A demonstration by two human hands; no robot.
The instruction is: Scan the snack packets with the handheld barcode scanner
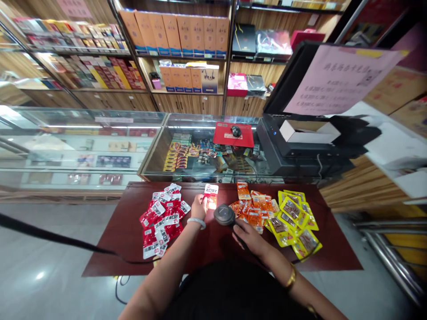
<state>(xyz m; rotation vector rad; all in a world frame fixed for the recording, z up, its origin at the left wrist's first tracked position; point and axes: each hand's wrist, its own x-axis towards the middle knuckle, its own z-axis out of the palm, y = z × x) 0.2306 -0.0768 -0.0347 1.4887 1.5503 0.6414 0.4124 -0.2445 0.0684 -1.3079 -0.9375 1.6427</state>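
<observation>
My left hand (pixel 198 209) is closed on a small red-and-white snack packet (pixel 211 191) above the dark red table (pixel 116 226). A bright patch lights the packet's lower part. Wrapped around the handle of a black barcode scanner (pixel 224 215), my right hand (pixel 248 238) is just right of the packet. The scanner's head faces up toward me, and its cable runs back past my right forearm. Left of my hands lies a loose pile of red-and-white packets (pixel 167 213). Orange packets (pixel 256 206) are heaped beyond the scanner, with yellow packets (pixel 295 218) beside them.
Behind the table stands a glass display counter (pixel 156 142) with a red mat (pixel 220 133) and a computer mouse (pixel 236 131) on top. A black checkout terminal (pixel 283 89) bears a paper notice. Shelves of boxes (pixel 183 33) line the back. A dark strap (pixel 60 237) crosses at left.
</observation>
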